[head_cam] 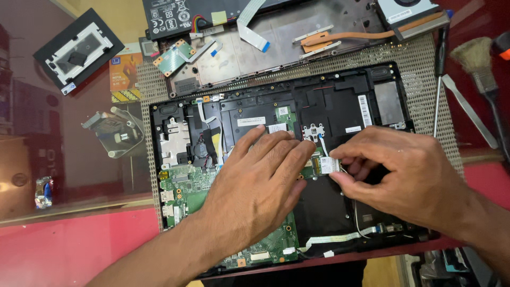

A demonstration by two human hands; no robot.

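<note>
Over a woven mesh mat (425, 69), the left hand (260, 180) lies flat and spread on the open black laptop chassis (340, 90) while the right hand (404, 170) pinches a small white-labelled wireless card (329, 165).

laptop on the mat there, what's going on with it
A person has an opened laptop chassis lying on a mesh mat, its green mainboard exposed. The left hand lies flat over the board, fingertips by a small card that the right hand pinches between thumb and fingers. Removed parts lie above: a battery, a copper heat pipe with fan. A screwdriver and brush lie to the right.
</note>
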